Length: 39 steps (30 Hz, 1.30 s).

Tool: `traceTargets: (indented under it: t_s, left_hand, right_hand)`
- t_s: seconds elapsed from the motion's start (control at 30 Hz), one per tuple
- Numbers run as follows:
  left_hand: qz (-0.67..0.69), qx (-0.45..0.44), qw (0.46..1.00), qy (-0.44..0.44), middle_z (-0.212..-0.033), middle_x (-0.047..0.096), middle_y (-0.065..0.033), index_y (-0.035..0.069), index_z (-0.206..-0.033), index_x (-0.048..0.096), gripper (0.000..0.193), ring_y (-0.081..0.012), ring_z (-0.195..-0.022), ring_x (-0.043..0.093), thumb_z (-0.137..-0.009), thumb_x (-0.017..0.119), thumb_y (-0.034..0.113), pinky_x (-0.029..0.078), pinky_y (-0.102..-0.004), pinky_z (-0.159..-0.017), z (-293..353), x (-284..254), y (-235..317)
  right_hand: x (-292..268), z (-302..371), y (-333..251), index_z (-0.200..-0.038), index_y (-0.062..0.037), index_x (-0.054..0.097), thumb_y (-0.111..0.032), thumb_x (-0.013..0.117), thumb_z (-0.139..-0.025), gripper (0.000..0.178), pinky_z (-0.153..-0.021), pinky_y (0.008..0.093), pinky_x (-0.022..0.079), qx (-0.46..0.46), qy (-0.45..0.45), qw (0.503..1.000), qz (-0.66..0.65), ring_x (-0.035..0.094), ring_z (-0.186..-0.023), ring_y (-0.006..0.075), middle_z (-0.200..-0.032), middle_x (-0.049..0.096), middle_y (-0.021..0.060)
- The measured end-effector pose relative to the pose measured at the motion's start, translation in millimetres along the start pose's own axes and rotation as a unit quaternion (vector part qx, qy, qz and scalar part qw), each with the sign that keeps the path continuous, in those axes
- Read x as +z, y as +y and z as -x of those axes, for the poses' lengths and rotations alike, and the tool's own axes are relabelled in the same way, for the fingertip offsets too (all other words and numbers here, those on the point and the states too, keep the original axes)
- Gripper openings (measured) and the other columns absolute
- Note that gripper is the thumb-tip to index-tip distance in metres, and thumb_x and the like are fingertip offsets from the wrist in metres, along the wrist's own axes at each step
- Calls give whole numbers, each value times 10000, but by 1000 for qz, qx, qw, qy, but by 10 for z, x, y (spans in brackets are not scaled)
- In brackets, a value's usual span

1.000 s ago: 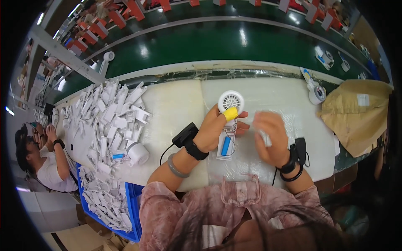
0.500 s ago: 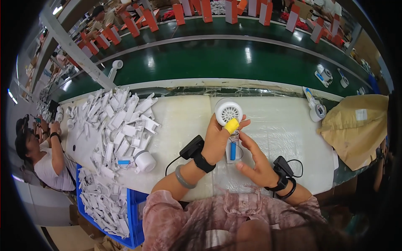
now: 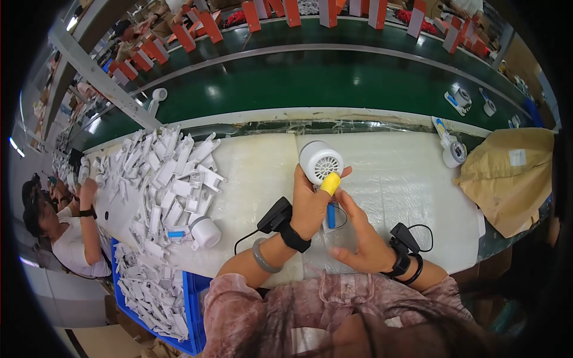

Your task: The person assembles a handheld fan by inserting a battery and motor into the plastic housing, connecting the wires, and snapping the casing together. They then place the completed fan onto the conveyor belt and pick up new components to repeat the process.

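Left hand (image 3: pixel 308 206) clasps a white grilled unit (image 3: pixel 319 157), right hand (image 3: pixel 370 244) spread, above pale tabletop (image 3: pixel 412 185) beside green conveyor (image 3: pixel 286 86).

The workbench (image 3: pixel 400 191) under my remote camera is covered with shiny plastic film. Between nine and ten o'clock I have heaped white plastic casing parts (image 3: pixel 170 173); at eight, a white cylindrical fan head (image 3: pixel 206 231) beside a blue battery cell (image 3: pixel 176 234). Between two and three, I see a wired fan assembly (image 3: pixel 455 153); at three, brown kraft paper (image 3: pixel 507 185) overhangs the end.
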<state>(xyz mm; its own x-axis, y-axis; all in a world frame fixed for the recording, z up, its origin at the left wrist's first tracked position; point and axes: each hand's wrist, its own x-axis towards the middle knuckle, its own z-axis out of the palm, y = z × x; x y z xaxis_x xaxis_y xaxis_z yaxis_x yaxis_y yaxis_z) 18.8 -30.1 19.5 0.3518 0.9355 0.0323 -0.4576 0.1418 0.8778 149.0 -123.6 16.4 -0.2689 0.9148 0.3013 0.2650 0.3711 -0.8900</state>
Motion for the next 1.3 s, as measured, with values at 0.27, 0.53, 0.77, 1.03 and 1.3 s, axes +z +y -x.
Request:
traceTargets:
  t_s: [0.27,0.53,0.77,1.03,1.3]
  left_hand:
    - [72,-49,996,35,-1221,560,-210,3,-1286,369,371,-351,-1148,587,-982,503,170,513,-430,-939,44,23,42]
    - [79,-49,996,5,-1222,551,-208,-8,-1276,404,384,-358,-1163,574,-981,511,213,515,-430,-949,-9,-36,78]
    - [148,-58,987,-22,-1230,546,-199,-10,-1281,430,416,-353,-1192,554,-977,520,259,515,-431,-946,-108,-140,145]
    - [147,-43,988,-16,-1205,573,-202,-8,-1261,428,367,-364,-1153,588,-970,534,189,530,-417,-925,-103,-137,153]
    - [164,6,984,-70,-1194,573,-208,-35,-1267,442,419,-365,-1142,589,-953,568,212,551,-409,-905,-96,-122,231]
  right_hand:
    - [-52,-76,-120,-1429,73,266,-340,754,-742,938,-1132,487,179,-62,-20,959,276,302,-1396,383,-1463,345,253]
    - [-3,-88,-7,-1435,60,249,-331,720,-800,882,-1117,488,211,-95,-17,962,253,276,-1395,425,-1477,306,280]
    - [-1,20,40,-1406,41,316,-178,699,-816,737,-1088,450,270,-80,103,980,151,350,-1326,418,-1448,331,276]
    - [-67,-68,129,-935,-26,623,-50,699,-814,145,-687,311,444,-37,92,989,113,578,-718,222,-848,598,65]
    - [-180,-269,-74,-893,-48,661,-23,717,-752,153,-626,330,443,-55,131,971,191,568,-677,221,-796,589,60]
